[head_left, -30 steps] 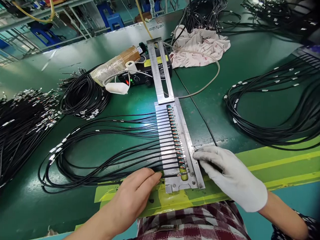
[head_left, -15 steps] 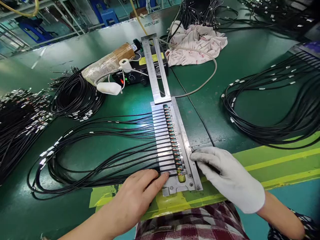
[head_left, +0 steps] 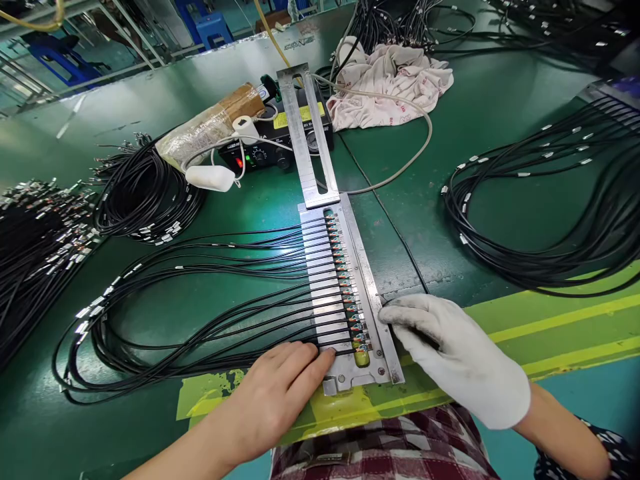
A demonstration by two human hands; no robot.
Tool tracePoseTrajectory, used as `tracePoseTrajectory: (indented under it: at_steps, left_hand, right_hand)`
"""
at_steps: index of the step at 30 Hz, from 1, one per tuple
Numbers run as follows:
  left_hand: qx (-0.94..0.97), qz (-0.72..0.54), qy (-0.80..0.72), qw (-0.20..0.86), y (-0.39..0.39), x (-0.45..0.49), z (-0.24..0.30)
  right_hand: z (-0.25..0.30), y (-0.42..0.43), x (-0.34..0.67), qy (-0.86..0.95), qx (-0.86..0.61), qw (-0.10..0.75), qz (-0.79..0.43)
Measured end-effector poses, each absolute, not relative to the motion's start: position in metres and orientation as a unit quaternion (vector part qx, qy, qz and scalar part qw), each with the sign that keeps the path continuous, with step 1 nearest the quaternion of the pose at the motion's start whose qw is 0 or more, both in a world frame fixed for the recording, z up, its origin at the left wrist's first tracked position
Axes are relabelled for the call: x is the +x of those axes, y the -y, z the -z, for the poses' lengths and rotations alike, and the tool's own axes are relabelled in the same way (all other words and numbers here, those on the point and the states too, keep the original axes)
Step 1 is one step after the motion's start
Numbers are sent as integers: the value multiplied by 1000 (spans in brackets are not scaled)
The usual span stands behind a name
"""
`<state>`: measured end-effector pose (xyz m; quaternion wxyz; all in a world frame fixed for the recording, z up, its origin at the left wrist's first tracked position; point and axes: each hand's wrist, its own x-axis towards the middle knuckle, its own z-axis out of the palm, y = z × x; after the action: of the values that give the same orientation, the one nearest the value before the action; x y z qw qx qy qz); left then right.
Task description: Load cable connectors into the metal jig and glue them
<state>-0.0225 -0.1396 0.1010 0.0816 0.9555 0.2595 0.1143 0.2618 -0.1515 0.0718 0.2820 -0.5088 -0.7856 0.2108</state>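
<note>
"While we lean over the green bench [head_left: 425, 220], what is the largest thing laid out on it near our hands?"

"We have a loop of black cables [head_left: 215, 367] to our left. It bends round at its left end, and the strands come back side by side across a metal plate [head_left: 366, 307] near our edge."

"Which way do the two run?"

"Our plate's long axis leads away from us, its far end leaning left. The cables cross it and point right, toward the rail [head_left: 371, 293]. We judge the even spacing is there to stop them tangling."

"And our hands?"

"Our bare left hand [head_left: 277, 390] lies palm down, its fingers close together on the nearest cables at the plate's left edge, probably steadying them. We cannot tell whether they pinch anything."

"What about the gloved one?"

"Our right hand [head_left: 453, 360] has its fingers bent and narrow, the tips at the rail's outer side, perhaps bracing the plate. Whatever might be inside them is hidden from us."

"Smallest of all?"

"Our cable ends [head_left: 357, 327], small and shiny, sit in a row over the plate's slot."
</note>
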Motion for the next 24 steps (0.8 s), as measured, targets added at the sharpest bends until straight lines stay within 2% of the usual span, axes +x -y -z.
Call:
tracePoseTrajectory:
  at_steps: [9, 15, 18, 20, 24]
  left_hand:
    - [935, -115, -333, 53, 162, -30, -82]
    - [923, -143, -333, 133, 159, -24, -99]
    - [913, -170, -330, 168, 139, -19, -112]
    - [910, -163, -357, 134, 113, -14, -113]
    - [898, -102, -422, 68, 45, -1, -98]
  right_hand:
    - [-71, 150, 262, 784, -511, 274, -220]
    - [-69, 156, 262, 769, -524, 284, -231]
    - [-86, 146, 265, 754, -515, 329, -241]
    - [-100, 127, 266, 747, -509, 359, -231]
    - [-115, 51, 257, 773, -511, 313, -209]
